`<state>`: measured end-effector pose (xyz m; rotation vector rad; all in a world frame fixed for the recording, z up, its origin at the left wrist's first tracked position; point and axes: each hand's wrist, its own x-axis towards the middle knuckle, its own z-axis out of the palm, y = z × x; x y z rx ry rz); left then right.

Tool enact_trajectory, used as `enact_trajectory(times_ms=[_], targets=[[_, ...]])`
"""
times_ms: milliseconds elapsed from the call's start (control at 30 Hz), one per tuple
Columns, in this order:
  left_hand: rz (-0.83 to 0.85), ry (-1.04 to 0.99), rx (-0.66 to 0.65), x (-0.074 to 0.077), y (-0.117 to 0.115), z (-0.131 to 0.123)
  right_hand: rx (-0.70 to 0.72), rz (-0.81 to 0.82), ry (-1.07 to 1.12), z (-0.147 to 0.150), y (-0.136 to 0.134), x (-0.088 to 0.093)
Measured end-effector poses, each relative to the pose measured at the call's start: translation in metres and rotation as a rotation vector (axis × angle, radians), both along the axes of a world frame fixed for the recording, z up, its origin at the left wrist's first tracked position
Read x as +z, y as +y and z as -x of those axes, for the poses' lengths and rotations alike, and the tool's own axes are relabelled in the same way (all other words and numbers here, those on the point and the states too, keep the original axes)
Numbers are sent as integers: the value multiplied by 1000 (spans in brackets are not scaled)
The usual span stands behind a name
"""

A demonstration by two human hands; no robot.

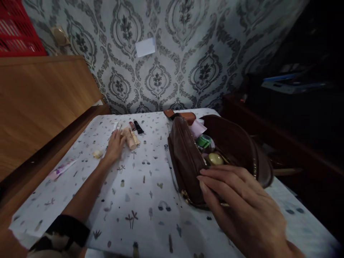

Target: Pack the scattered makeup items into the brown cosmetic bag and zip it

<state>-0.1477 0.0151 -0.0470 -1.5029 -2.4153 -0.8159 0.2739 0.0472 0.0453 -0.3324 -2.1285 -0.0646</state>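
Observation:
A dark brown bag [185, 157] lies on the table with its zip undone and its mouth wide. My right hand [242, 204] is at the bag's near rim, fingertips and thumb closed on the edge beside the zip. Inside the bag show a green round item [204, 141], a yellowish round lid [215, 158] and a pink piece [198, 128]. Over on the left, my left hand [115, 146] rests with fingers stretched among small cosmetics. Beside it lie beige tubes [130, 139], a black tube [138, 126], a small reddish tube [132, 125] and a white tube [117, 125], partly behind its fingertips.
A printed white cloth [150, 200] covers the table. Left of my hand are a small cream-coloured item [97, 154] and a pink-and-white tube [62, 169]. An orange-brown case [188, 116] sits behind the bag. A wooden panel [45, 107] borders the left; patterned wallpaper [157, 77] stands behind.

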Motion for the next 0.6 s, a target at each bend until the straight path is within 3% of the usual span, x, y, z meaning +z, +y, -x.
enact_trajectory(times_ms=[167, 267, 433, 600], targets=[[7, -79, 165, 5, 8, 54, -131, -3, 51, 5, -6, -8], [47, -114, 258, 8, 16, 77, -131, -5, 72, 8, -15, -12], [96, -104, 291, 11, 32, 95, 159, 51, 34, 29, -36, -25], [127, -6, 111, 11, 43, 82, 354, 236, -105, 67, -41, -47]])
